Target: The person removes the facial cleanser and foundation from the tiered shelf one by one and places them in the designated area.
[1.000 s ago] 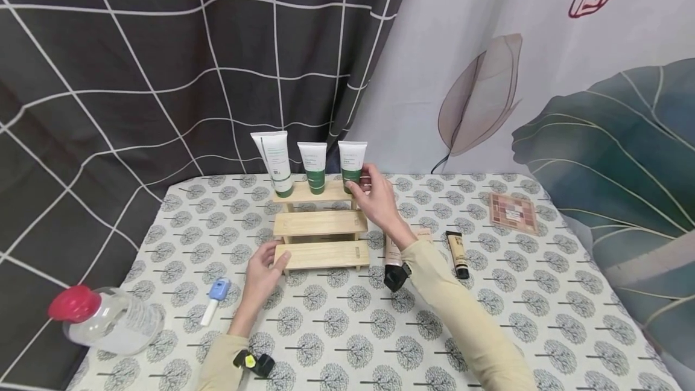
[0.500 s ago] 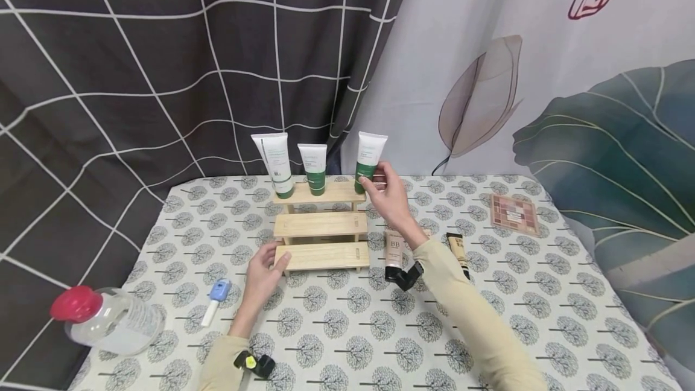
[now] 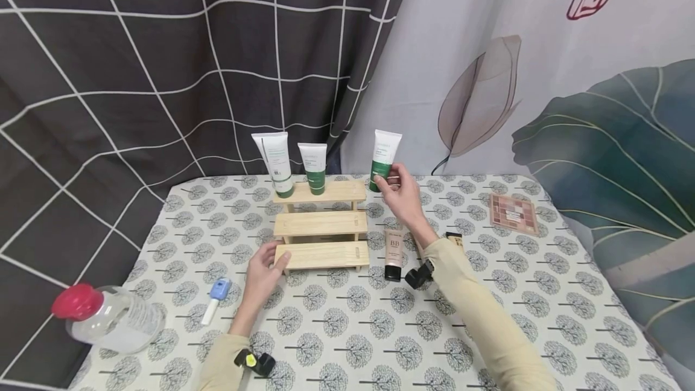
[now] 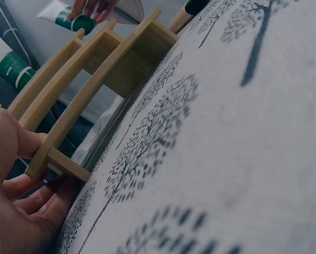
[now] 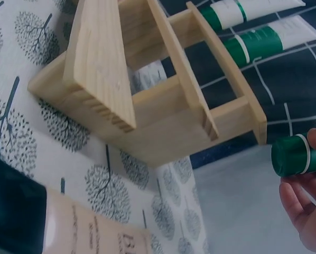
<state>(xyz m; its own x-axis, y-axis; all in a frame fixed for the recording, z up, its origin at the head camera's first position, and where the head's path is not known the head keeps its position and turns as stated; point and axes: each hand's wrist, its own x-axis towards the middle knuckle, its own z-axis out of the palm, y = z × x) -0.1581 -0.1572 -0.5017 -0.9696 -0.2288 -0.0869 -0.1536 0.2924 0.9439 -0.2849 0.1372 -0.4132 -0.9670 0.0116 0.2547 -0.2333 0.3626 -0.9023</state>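
Note:
A three-step wooden display stand (image 3: pixel 320 224) stands on the table. My left hand (image 3: pixel 263 273) grips the left end of its lowest step, thumb on top and fingers beneath, as the left wrist view shows. My right hand (image 3: pixel 403 197) pinches a white and green squeeze tube (image 3: pixel 383 158) near its green cap, holding it upright in the air just right of the top step. On that step stand a larger white tube (image 3: pixel 276 165) at the left and a smaller white and green tube (image 3: pixel 314 168) near the middle.
A BB cream tube (image 3: pixel 393 252) lies right of the stand, with a small black and gold tube (image 3: pixel 455 238) partly behind the right sleeve. A makeup palette (image 3: pixel 513 214) lies far right. At left are a blue and white stick (image 3: pixel 216 300) and a red-capped clear bottle (image 3: pixel 111 318).
My right hand has lifted the white and green tube off the right end of the top step and carried it to the right. My left hand has stayed on the stand.

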